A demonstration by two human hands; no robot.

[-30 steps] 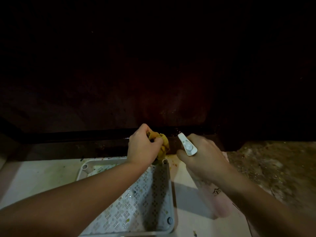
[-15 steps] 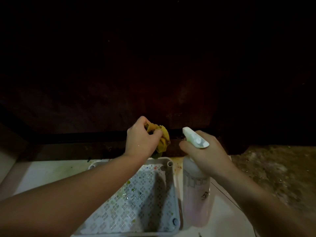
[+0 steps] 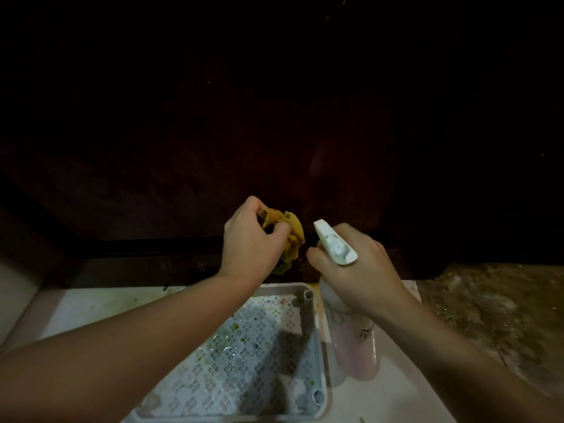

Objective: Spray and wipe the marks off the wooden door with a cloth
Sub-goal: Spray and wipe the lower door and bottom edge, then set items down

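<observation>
- Left hand [image 3: 250, 242] clutches a bunched yellow cloth [image 3: 290, 236] low against the dark wooden door [image 3: 274, 132].
- Right hand [image 3: 360, 270] grips the spray bottle [image 3: 351, 340] just beside it, nozzle toward the door.
- A patterned tray [image 3: 317, 337] sits below.

Pale, smooth floor [image 3: 91, 306] along the foot of the dark wooden door [image 3: 183, 148], flecked with small stains. Directly on it: a shallow white tray [image 3: 320, 346] with perforated, paint-spotted bottom. To the right, rough, mottled brown ground [image 3: 488, 315].
</observation>
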